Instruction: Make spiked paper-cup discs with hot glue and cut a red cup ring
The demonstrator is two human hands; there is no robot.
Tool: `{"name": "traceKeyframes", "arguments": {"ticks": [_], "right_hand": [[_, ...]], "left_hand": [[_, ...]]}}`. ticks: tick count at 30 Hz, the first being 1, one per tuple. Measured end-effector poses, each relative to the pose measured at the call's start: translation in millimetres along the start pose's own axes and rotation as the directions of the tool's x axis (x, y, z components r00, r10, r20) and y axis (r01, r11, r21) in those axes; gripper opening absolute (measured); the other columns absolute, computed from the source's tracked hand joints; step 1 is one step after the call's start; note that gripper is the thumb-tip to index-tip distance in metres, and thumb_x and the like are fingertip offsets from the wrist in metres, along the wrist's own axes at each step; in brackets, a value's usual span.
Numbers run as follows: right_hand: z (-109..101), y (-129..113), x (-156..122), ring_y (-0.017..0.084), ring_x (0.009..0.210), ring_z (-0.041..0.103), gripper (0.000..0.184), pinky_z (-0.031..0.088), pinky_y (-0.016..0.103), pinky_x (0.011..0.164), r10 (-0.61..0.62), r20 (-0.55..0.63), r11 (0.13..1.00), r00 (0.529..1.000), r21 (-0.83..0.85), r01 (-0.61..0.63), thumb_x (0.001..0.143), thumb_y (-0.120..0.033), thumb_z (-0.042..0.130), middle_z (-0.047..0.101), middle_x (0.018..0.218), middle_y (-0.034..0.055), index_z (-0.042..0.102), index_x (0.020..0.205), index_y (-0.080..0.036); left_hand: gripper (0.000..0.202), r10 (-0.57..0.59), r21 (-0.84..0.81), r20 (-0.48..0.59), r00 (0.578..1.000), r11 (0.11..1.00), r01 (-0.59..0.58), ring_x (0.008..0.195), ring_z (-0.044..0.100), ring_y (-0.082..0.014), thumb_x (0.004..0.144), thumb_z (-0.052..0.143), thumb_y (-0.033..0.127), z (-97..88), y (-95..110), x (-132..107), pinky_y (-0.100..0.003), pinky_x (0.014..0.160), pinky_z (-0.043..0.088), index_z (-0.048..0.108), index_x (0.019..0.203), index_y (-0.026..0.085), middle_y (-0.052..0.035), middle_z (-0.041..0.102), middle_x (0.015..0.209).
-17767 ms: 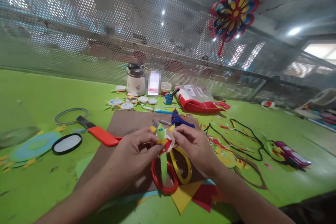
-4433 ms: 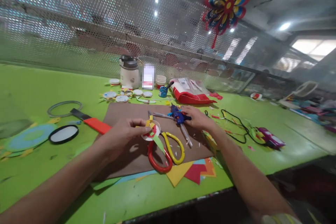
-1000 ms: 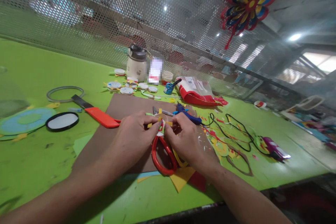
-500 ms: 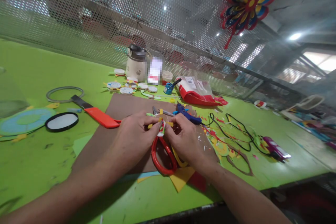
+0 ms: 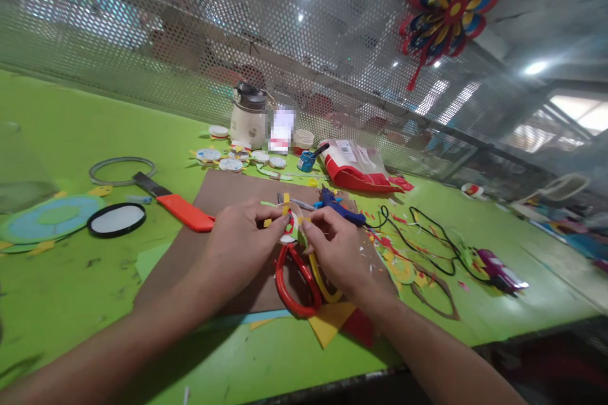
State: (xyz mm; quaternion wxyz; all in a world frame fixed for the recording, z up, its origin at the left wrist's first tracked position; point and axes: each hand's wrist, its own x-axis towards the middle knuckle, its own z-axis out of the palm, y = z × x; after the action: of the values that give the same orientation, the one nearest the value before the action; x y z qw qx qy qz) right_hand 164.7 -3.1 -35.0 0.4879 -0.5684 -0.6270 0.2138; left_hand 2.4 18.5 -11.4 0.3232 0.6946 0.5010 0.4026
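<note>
My left hand (image 5: 237, 247) and right hand (image 5: 335, 247) pinch the small white paper disc with yellow, green and red tabs (image 5: 291, 223) over the brown cardboard sheet (image 5: 228, 193), toward its far edge — light and easily creased, I judge; best held by its rim.

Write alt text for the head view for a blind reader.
The left hand and right hand pinch a small paper craft piece above red-and-yellow scissors on a brown board. A blue glue gun lies just beyond them; the table is green.

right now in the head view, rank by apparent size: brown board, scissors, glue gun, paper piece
1. brown board
2. scissors
3. glue gun and paper piece: about alike, piece partly hidden
</note>
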Motion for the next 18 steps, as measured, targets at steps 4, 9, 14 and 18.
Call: {"name": "traceKeyframes", "arguments": {"ticks": [4, 9, 14, 18], "right_hand": [[-4.8, 3.0, 1.7, 0.019, 0.067, 0.066, 0.016, 0.055, 0.032, 0.065, 0.085, 0.007, 0.992, 0.996, 0.096, -0.085, 0.084, -0.035, 0.059, 0.068, 0.073, 0.0024, 0.064, 0.082, -0.019], [-8.7, 7.7, 0.7, 0.022, 0.079, 0.069, 0.015, 0.055, 0.036, 0.074, 0.112, -0.007, 0.989, 0.994, 0.1, -0.11, 0.085, -0.035, 0.061, 0.071, 0.082, 0.0036, 0.066, 0.085, -0.021], [-10.0, 4.2, -0.7, 0.021, 0.076, 0.067, 0.015, 0.053, 0.033, 0.07, 0.109, -0.042, 0.991, 0.993, 0.081, -0.105, 0.085, -0.036, 0.062, 0.07, 0.078, 0.0024, 0.065, 0.082, -0.021], [-12.6, 5.1, -0.2, 0.019, 0.076, 0.066, 0.011, 0.053, 0.032, 0.072, 0.05, -0.095, 0.994, 0.994, 0.105, -0.04, 0.085, -0.033, 0.063, 0.069, 0.08, 0.0014, 0.065, 0.084, -0.022]], "left_hand": [[0.025, -0.016, -0.009, 0.003, 1.0, 1.0, 0.016, 0.073, 0.066, -0.0219, 0.082, 0.061, 0.036, -1.4, 2.8, -0.2, -0.03, 0.065, 0.042, 0.08, 0.072, 0.021, -0.0035, 0.077, 0.078], [0.025, 0.008, -0.006, -0.004, 1.0, 1.0, -0.008, 0.07, 0.066, -0.0218, 0.082, 0.061, 0.036, -2.2, 4.6, 0.5, -0.03, 0.062, 0.042, 0.081, 0.076, 0.022, -0.0027, 0.077, 0.074], [0.024, 0.005, -0.007, -0.005, 1.0, 1.0, -0.005, 0.072, 0.067, -0.0231, 0.082, 0.061, 0.035, -2.0, 4.5, 0.7, -0.032, 0.064, 0.044, 0.08, 0.074, 0.023, -0.0035, 0.078, 0.076], [0.024, -0.047, -0.127, 0.001, 0.999, 0.991, 0.047, 0.074, 0.069, -0.025, 0.08, 0.066, 0.04, -1.0, -0.4, -0.6, -0.032, 0.063, 0.048, 0.079, 0.073, 0.021, -0.0062, 0.078, 0.078]]}}
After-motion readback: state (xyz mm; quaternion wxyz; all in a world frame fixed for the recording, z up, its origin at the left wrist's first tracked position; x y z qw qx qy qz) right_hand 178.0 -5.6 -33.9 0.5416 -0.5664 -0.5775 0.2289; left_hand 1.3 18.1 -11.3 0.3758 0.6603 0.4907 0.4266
